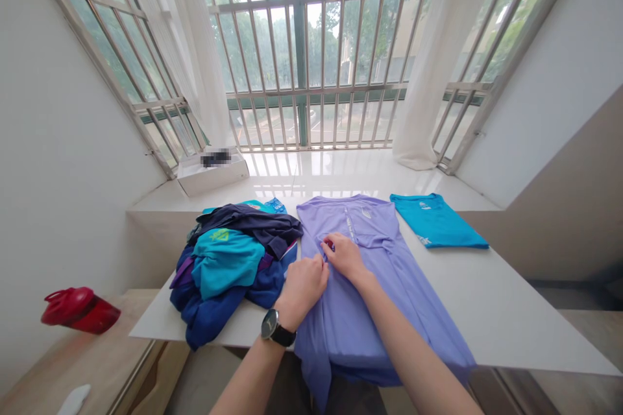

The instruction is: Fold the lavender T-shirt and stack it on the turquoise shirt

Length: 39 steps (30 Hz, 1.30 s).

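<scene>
A lavender long-sleeved top (355, 318) lies spread flat on the white table (467, 298), its lower end hanging over the near edge. My left hand (304, 288), with a black wristwatch (277, 329) on its wrist, pinches a fold of the fabric near the middle. My right hand (344, 257) grips the same fabric just beside it, and the fingertips of both hands nearly meet. A small red spot (329, 245) shows at my right fingertips, too small to name. To the left, a heap of navy, teal and blue clothes (228, 266) touches the top's edge.
A folded teal T-shirt (438, 220) lies at the table's far right. Behind it is a white windowsill (335, 175) with a white box (213, 172). A red bottle (80, 310) lies on a wooden surface (97, 363) at the lower left. Barred windows and white curtains stand beyond.
</scene>
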{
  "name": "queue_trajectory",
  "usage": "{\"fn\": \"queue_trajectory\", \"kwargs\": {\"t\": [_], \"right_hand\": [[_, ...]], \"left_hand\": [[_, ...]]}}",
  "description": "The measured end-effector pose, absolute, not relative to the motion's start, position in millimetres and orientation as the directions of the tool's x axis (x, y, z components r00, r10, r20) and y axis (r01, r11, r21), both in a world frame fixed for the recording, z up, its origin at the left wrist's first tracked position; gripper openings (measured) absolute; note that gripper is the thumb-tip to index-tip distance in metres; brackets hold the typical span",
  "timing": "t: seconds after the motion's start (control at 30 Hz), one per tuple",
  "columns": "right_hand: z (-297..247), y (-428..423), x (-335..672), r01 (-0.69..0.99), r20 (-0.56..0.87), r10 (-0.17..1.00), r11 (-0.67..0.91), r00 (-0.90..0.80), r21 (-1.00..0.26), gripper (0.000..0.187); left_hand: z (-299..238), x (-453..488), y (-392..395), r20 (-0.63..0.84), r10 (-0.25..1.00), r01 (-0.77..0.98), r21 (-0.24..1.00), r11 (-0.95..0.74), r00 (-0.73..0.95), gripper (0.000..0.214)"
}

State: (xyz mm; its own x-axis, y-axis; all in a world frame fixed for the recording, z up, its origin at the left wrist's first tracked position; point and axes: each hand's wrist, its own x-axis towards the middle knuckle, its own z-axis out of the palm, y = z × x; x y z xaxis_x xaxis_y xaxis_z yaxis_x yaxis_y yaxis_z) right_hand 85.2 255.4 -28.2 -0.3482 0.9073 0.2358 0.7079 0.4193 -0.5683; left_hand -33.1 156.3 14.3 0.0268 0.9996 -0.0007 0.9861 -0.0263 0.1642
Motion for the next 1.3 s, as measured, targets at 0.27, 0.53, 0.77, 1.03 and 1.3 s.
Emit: {"fn": "queue_trajectory", "kwargs": {"t": [0.27,0.53,0.77,1.03,1.3], "right_hand": [[-34.9,267.1,84.6,0.704,0.193,0.947,0.319,-0.255,-0.635,0.015],[-38.5,270.8,84.9,0.666,0.213,0.946,0.323,-0.243,-0.672,0.014],[-37.8,267.2,85.0,0.590,0.197,0.943,0.322,-0.267,-0.740,0.015],[-42.9,271.3,86.1,0.444,0.167,0.931,0.306,-0.325,-0.842,0.024],[-46.1,276.2,85.0,0.325,0.119,0.951,0.213,-0.286,-0.921,0.019]], "left_hand": [[3.8,-48.1,150.4,0.049,0.984,0.941,0.286,-0.180,0.173,0.021],[1.4,-57.0,140.1,0.112,0.962,0.931,0.245,-0.269,0.249,0.018],[-4.3,-58.1,135.4,0.164,0.957,0.918,0.280,-0.279,0.241,0.018],[6.0,-66.4,154.3,0.154,0.949,0.914,0.264,-0.307,0.275,0.025],[13.0,-75.1,239.7,0.117,0.949,0.889,0.333,-0.314,0.292,0.032]]}}
